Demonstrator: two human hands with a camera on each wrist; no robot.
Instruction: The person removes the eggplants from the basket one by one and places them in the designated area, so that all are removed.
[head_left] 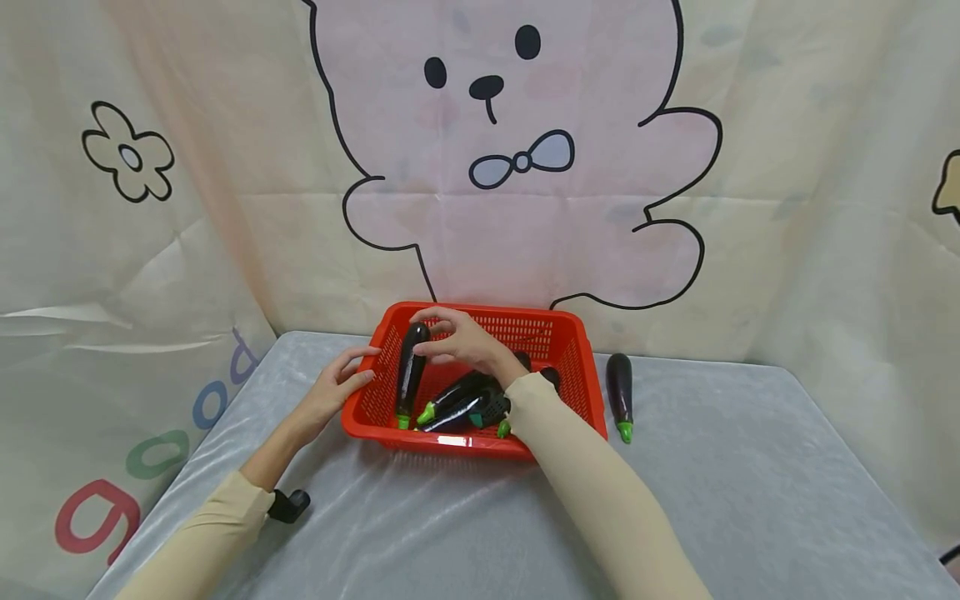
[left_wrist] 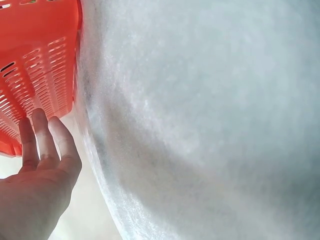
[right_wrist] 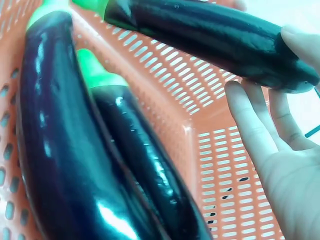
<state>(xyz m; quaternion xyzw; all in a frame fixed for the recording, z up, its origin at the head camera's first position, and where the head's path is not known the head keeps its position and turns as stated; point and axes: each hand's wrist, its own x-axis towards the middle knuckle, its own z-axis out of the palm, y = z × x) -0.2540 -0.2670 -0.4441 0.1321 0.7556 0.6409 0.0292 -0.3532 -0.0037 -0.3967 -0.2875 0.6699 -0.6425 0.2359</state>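
Near the left end of a red plastic basket [head_left: 465, 444], my right hand [head_left: 471, 343] pinches the rounded end of a dark eggplant [head_left: 410, 375] between thumb and fingers. Its green stem points toward me, as the head view shows. My left hand [head_left: 330, 398] touches the basket's left side with its fingers nearly straight. Several other eggplants [head_left: 457, 410] lie in the basket, partly hidden by my right wrist and forearm. Two of them, a thick eggplant [right_wrist: 65, 130] and a slimmer eggplant [right_wrist: 145, 150], show closely in the right wrist view.
One more eggplant [head_left: 620, 393] lies on the grey cloth-covered table [head_left: 750, 500], just right of the basket. Behind the table hangs a curtain [head_left: 495, 242] with a cartoon bear, close to the basket's back rim.
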